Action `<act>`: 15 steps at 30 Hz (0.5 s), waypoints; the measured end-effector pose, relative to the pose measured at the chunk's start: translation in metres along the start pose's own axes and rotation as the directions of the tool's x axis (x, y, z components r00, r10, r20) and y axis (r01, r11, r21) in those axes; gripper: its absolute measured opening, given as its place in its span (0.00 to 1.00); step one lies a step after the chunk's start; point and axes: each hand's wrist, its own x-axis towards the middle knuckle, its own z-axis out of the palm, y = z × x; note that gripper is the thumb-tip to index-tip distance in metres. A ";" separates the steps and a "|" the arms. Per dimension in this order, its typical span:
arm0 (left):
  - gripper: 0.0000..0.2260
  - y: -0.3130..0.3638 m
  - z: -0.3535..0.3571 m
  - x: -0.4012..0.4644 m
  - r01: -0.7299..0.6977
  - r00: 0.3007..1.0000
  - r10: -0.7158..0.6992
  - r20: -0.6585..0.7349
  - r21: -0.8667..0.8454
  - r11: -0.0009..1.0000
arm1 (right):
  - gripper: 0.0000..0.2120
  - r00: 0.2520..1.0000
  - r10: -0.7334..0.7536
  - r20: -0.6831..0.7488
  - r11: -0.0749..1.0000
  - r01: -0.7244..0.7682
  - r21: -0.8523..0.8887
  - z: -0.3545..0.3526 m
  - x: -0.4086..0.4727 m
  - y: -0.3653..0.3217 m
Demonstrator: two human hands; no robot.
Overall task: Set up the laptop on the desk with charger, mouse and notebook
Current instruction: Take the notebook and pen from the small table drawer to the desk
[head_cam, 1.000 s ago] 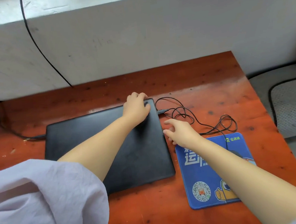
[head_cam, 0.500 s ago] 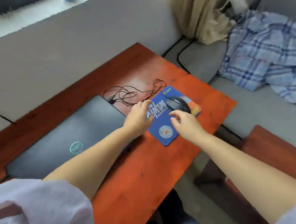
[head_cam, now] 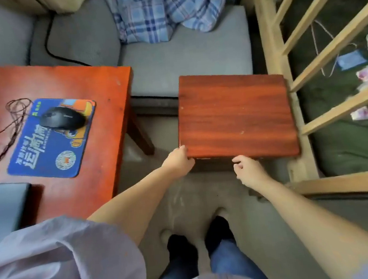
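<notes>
**Small wooden table gripped at its near edge**

The small table (head_cam: 234, 116) is grasped at its near-left corner by the left hand (head_cam: 178, 163). The right hand (head_cam: 247, 170) is held loosely curled, empty, at the same edge. Left of this table, the mouse (head_cam: 63, 118) is seen on the mouse pad (head_cam: 50, 141) on the desk (head_cam: 97, 84); the laptop (head_cam: 4, 206) is seen at the desk's near edge.

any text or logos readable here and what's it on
"运满满", large white characters on the blue mouse pad.
Smaller white line above them on the pad: too blurred to read.
Round code-like badge on the pad: not readable.
Small mark on the black mouse: too small to read.
Nothing else carries text.
</notes>
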 end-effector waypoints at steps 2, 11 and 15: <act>0.15 0.006 0.023 0.022 0.107 0.994 -0.106 0.022 -0.032 0.994 | 0.15 0.995 0.096 0.014 0.994 -0.097 0.043 -0.007 0.013 0.037; 0.17 -0.009 0.102 0.089 0.471 0.800 -0.600 0.000 -0.621 0.627 | 0.27 0.835 0.543 0.088 0.652 -0.486 0.582 -0.037 0.093 0.141; 0.32 -0.037 0.128 0.107 0.406 0.796 -0.604 0.037 -0.772 0.488 | 0.29 0.837 0.530 0.137 0.364 -0.370 0.855 -0.031 0.120 0.166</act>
